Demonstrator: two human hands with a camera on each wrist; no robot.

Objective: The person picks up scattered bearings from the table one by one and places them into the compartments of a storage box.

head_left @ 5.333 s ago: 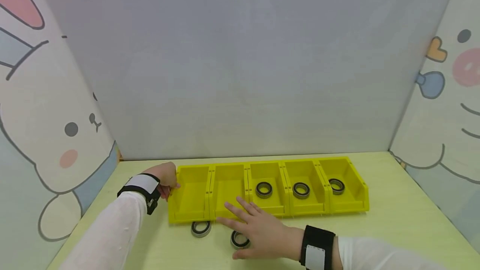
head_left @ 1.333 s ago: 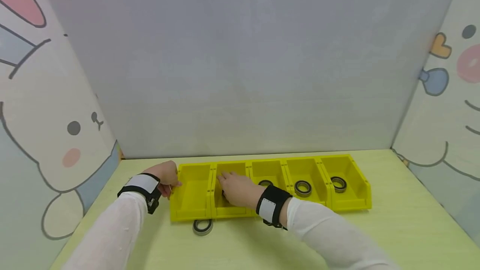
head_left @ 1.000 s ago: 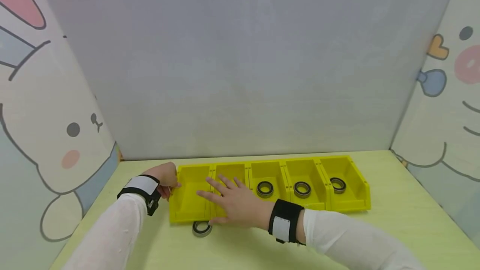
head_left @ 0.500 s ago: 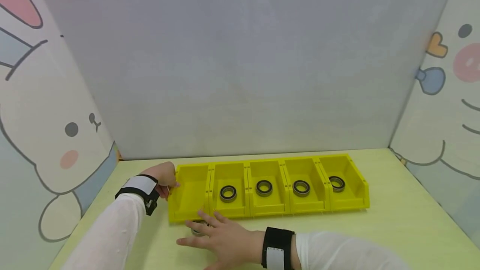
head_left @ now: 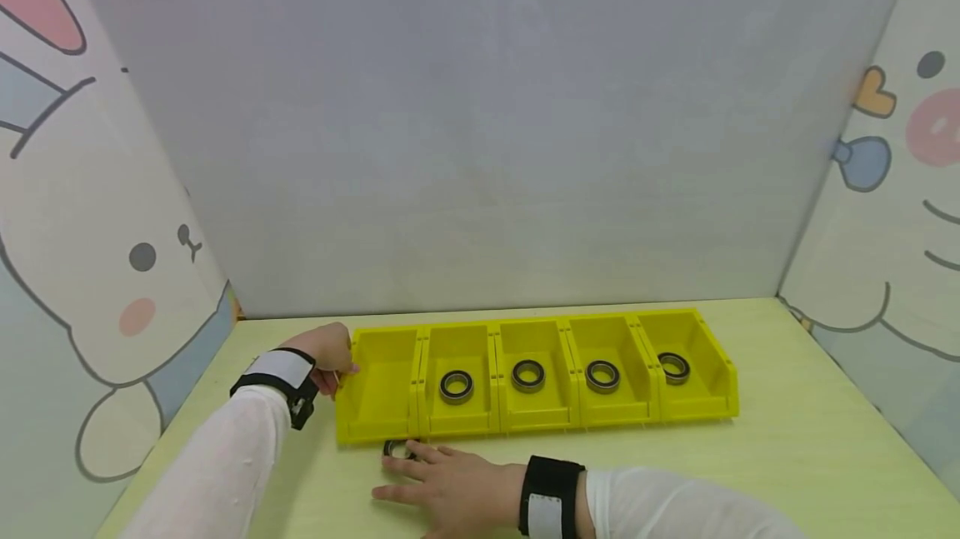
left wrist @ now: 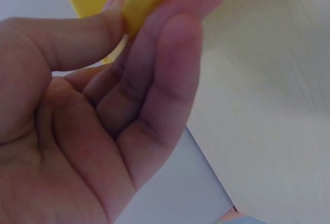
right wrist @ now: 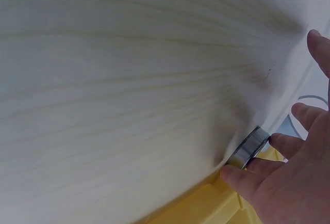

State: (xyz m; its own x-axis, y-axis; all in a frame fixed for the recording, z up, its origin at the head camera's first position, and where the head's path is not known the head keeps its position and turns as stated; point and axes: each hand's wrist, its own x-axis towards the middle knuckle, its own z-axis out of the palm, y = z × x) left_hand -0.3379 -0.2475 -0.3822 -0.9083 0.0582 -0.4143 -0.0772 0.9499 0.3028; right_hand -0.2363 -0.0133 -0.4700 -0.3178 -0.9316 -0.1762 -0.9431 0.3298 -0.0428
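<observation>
At the left end of a row of yellow bins, my left hand [head_left: 326,356] pinches the side wall of the leftmost bin [head_left: 384,376] between thumb and fingers. The left wrist view shows this grip on the yellow edge [left wrist: 135,7] close up. My right hand [head_left: 468,489] is spread low over the table in front of the bins. Its fingertips touch a ball bearing [right wrist: 248,149] lying at the front of the leftmost bin; in the head view the fingers partly cover it. The thumb stands apart from this bearing.
The other bins each hold one bearing: the second bin's bearing [head_left: 456,387], the middle one's bearing [head_left: 528,376], the fourth one's bearing [head_left: 602,376] and the rightmost one's bearing [head_left: 675,368]. A grey panel [head_left: 495,131] rises behind the pale table [head_left: 795,439], with cartoon-printed panels at both sides.
The bearing formerly in front of the second bin now lies inside it. My right hand has come out of that bin and down to the leftmost bearing. The left hand keeps its hold.
</observation>
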